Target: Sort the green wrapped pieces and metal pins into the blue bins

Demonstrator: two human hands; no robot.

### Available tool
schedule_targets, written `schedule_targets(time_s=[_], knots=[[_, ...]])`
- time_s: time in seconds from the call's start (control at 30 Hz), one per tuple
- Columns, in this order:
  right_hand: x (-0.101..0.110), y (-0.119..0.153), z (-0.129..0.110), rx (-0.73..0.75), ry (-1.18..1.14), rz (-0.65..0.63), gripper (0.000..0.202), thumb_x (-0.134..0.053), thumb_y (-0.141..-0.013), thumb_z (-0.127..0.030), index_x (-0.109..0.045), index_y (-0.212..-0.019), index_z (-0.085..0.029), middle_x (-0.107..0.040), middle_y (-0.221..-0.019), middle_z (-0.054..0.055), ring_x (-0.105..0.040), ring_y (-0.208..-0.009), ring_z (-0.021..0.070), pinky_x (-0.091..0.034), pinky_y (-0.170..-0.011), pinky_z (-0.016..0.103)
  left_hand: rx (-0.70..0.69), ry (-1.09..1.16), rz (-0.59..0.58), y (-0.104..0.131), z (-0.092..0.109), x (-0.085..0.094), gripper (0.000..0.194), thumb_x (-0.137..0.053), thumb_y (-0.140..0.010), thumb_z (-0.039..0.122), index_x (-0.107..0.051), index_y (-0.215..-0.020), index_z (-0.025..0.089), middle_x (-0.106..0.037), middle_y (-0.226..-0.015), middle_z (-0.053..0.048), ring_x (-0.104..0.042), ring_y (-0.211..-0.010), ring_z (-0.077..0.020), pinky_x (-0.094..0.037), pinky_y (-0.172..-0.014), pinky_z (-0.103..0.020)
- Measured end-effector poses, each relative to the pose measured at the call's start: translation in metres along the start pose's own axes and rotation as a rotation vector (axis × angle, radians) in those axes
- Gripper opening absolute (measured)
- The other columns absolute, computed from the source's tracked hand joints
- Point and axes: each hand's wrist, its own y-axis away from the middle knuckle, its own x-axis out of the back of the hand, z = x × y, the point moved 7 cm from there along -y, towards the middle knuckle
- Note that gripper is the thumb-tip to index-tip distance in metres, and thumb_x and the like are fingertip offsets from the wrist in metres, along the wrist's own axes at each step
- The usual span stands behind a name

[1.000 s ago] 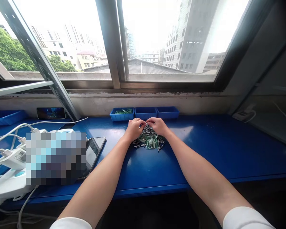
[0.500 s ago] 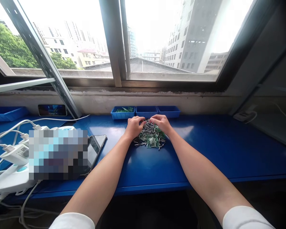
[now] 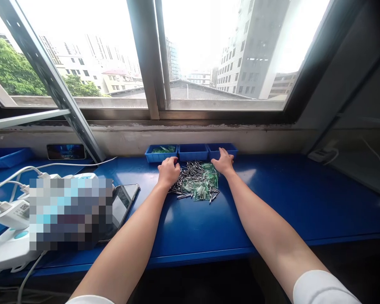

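A pile of small dark metal pins (image 3: 191, 171) lies on the blue table, mixed with small green circuit boards (image 3: 202, 190). My left hand (image 3: 169, 172) is at the pile's left edge, just in front of the left blue bin (image 3: 161, 158). Its fingers are curled, and what they may hold is hidden. Green pieces (image 3: 163, 149) lie in that bin. At the front of the right blue bin (image 3: 213, 148) is my right hand (image 3: 224, 162), thumb and fingers apart, with nothing visible in it. Between these two bins stands the middle blue bin (image 3: 193, 153).
Left of my arm lies a dark phone or tablet (image 3: 126, 204) beside a white power strip (image 3: 6, 249) with chargers and cables. A propped phone (image 3: 66, 152) and another blue bin (image 3: 8, 157) stand farther back. A metal shelf post (image 3: 61, 93) rises before the window.
My hands have moved apart from over the pile. The left went left toward the left bin's front, the right went right to the right bin, its fingers spreading. The view shifted slightly.
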Motion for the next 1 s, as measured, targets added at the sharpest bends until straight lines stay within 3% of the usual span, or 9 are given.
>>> schedule_targets(time_s=[0.13, 0.23, 0.3, 0.4, 0.53, 0.7, 0.9, 1.0], knots=[[-0.002, 0.002, 0.000, 0.007, -0.011, 0.016, 0.075, -0.058, -0.068, -0.029, -0.037, -0.139, -0.017, -0.026, -0.149, 0.013, -0.031, -0.125, 0.0366, -0.033, -0.096, 0.047, -0.024, 0.016, -0.021, 0.000, 0.004, -0.004, 0.032, -0.043, -0.084, 0.028, -0.061, -0.110, 0.021, -0.063, -0.113, -0.007, -0.054, -0.109, -0.0252, -0.039, -0.092, -0.039], [-0.003, 0.005, -0.013, 0.134, -0.017, 0.062, 0.056, -0.055, -0.071, -0.025, -0.052, -0.126, -0.014, -0.047, -0.134, 0.014, -0.039, -0.119, 0.0313, -0.034, -0.097, 0.043, -0.069, 0.007, -0.051, 0.002, 0.010, -0.006, 0.033, -0.045, -0.083, 0.034, -0.063, -0.109, 0.022, -0.063, -0.114, -0.007, -0.053, -0.111, -0.0260, -0.038, -0.093, -0.040], [-0.012, 0.009, -0.025, 0.240, -0.009, -0.002, 0.037, -0.054, -0.072, -0.025, -0.064, -0.107, -0.017, -0.059, -0.115, 0.010, -0.045, -0.111, 0.0274, -0.036, -0.094, 0.039, -0.090, -0.027, -0.081, 0.004, 0.014, -0.009, 0.032, -0.048, -0.081, 0.038, -0.066, -0.102, 0.022, -0.064, -0.111, -0.007, -0.053, -0.110, -0.0268, -0.038, -0.093, -0.041], [-0.029, 0.019, -0.039, 0.349, 0.032, -0.138, 0.022, -0.055, -0.074, -0.029, -0.071, -0.088, -0.021, -0.065, -0.097, 0.006, -0.048, -0.100, 0.0240, -0.038, -0.090, 0.035, -0.095, -0.081, -0.131, 0.006, 0.018, -0.015, 0.030, -0.052, -0.078, 0.041, -0.070, -0.093, 0.022, -0.065, -0.107, -0.007, -0.054, -0.108, -0.0280, -0.037, -0.092, -0.043], [-0.043, 0.029, -0.048, 0.403, 0.114, -0.242, 0.022, -0.057, -0.076, -0.033, -0.073, -0.089, -0.024, -0.065, -0.096, 0.005, -0.049, -0.096, 0.0228, -0.038, -0.088, 0.034, -0.118, -0.105, -0.201, 0.008, 0.020, -0.025, 0.029, -0.053, -0.077, 0.042, -0.072, -0.089, 0.025, -0.064, -0.107, -0.006, -0.054, -0.107, -0.0284, -0.036, -0.091, -0.044], [-0.046, 0.033, -0.051, 0.440, 0.136, -0.269, 0.024, -0.057, -0.077, -0.034, -0.073, -0.092, -0.024, -0.065, -0.099, 0.005, -0.048, -0.098, 0.0245, -0.038, -0.088, 0.035, -0.161, -0.085, -0.240, 0.007, 0.021, -0.031, 0.025, -0.054, -0.076, 0.041, -0.074, -0.087, 0.029, -0.066, -0.103, -0.003, -0.056, -0.102, -0.0262, -0.035, -0.089, -0.043], [-0.041, 0.038, -0.060, 0.553, 0.015, -0.230, 0.026, -0.060, -0.078, -0.029, -0.071, -0.100, -0.021, -0.067, -0.099, 0.005, -0.052, -0.094, 0.0214, -0.040, -0.087, 0.032, -0.199, -0.037, -0.215, 0.008, 0.026, -0.027, 0.020, -0.056, -0.076, 0.034, -0.073, -0.083, 0.029, -0.067, -0.100, -0.002, -0.057, -0.100, -0.0241, -0.034, -0.087, -0.041], [-0.040, 0.044, -0.068, 0.640, -0.024, -0.273, 0.020, -0.061, -0.078, -0.026, -0.072, -0.094, -0.022, -0.069, -0.093, 0.003, -0.053, -0.090, 0.0189, -0.041, -0.084, 0.030, -0.250, -0.042, -0.206, 0.010, 0.031, -0.026, 0.019, -0.054, -0.078, 0.031, -0.072, -0.083, 0.026, -0.066, -0.101, -0.003, -0.056, -0.102, -0.0239, -0.033, -0.087, -0.040]])
